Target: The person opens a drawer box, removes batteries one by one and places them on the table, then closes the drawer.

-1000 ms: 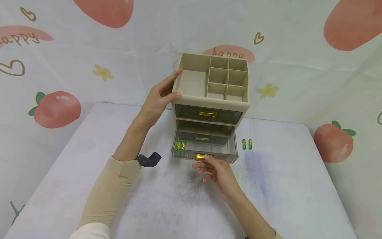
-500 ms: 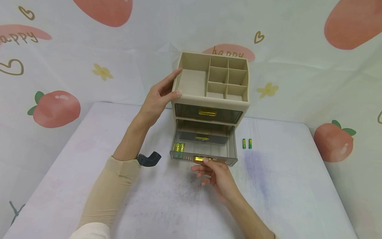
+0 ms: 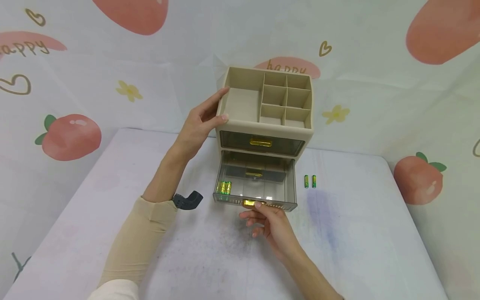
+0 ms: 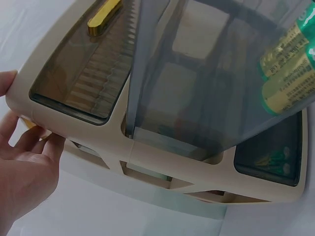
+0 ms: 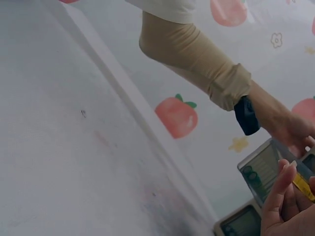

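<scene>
Item: person's right hand, nearest of the pair; thumb and fingers appear to pinch the drawer handle, the other fingers curled loosely below.

Item: that handle, gold, its long axis running left to right; it lies ahead of the right hand's middle and slightly to its left.

Item: clear drawer, standing open toward the person, wider across than its exposed depth. The right hand touches its front; its line of slide runs between person and cabinet.

Item: battery pair, green and gold, side by side in the drawer's front left corner, long axes pointing roughly away from the person.

Item: loose batteries, two, parallel and apart, on the pale surface right of the drawer; nearer the right hand than the left.

Item: left hand, farther off, up and left of the handle, gripping the cabinet's left side.

Item: beige cabinet, upright, upper drawer shut.

Item: printed backdrop, behind all.
</scene>
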The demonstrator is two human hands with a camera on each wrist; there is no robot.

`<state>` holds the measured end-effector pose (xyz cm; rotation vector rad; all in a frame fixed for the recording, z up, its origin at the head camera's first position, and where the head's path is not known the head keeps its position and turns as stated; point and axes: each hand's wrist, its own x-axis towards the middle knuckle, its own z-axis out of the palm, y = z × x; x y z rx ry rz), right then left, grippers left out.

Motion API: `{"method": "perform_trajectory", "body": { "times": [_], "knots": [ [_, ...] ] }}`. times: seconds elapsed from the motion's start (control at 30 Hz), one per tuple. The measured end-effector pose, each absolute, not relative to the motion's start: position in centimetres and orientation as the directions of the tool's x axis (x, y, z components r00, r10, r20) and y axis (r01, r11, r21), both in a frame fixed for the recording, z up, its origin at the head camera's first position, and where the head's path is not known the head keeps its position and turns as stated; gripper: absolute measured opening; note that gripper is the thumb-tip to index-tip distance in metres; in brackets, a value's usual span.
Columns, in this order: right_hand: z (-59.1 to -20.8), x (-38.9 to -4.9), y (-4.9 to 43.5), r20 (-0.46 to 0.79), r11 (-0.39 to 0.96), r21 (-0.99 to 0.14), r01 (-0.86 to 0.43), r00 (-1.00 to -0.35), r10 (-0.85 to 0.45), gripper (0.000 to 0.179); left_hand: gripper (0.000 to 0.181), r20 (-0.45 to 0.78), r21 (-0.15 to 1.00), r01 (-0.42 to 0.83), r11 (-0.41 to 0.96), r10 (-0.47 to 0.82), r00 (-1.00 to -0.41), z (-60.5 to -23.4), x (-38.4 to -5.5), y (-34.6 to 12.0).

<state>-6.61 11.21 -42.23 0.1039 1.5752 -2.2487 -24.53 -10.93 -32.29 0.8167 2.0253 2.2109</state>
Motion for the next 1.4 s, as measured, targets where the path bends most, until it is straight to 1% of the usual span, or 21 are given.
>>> {"method": "perform_trajectory", "body": {
  "times": [0.47,0.73,0.87,1.1,1.4],
  "knots": [
    [-42.71,-6.18,11.23,-0.274,-0.287,-0.89,0.354,-0.919,-0.283,0.036,0.06,0.357,0.934,0.323,-0.153,0.365,-0.86,-32.33,-24.6,-10.91],
    [-42.84,-6.27,11.26,-0.27,-0.26,-0.901,0.349,-0.917,-0.295,0.04,0.061,0.351,0.936,0.314,-0.157,0.365,-0.862,-32.39,-24.57,-10.89],
    [-42.84,-6.22,11.35,-0.261,-0.247,-0.906,0.344,-0.913,-0.313,0.038,0.06,0.35,0.937,0.316,-0.151,0.364,-0.863,-32.37,-24.59,-10.88],
    [-42.8,-6.01,11.54,-0.238,-0.239,-0.908,0.345,-0.892,-0.385,0.031,0.06,0.349,0.937,0.316,-0.149,0.369,-0.862,-32.24,-24.5,-10.91],
    [-42.12,-5.96,11.45,-0.199,-0.17,-0.937,0.305,-0.866,-0.458,0.025,0.06,0.352,0.936,0.317,-0.154,0.366,-0.862,-32.25,-24.53,-10.81]
  ]
}}
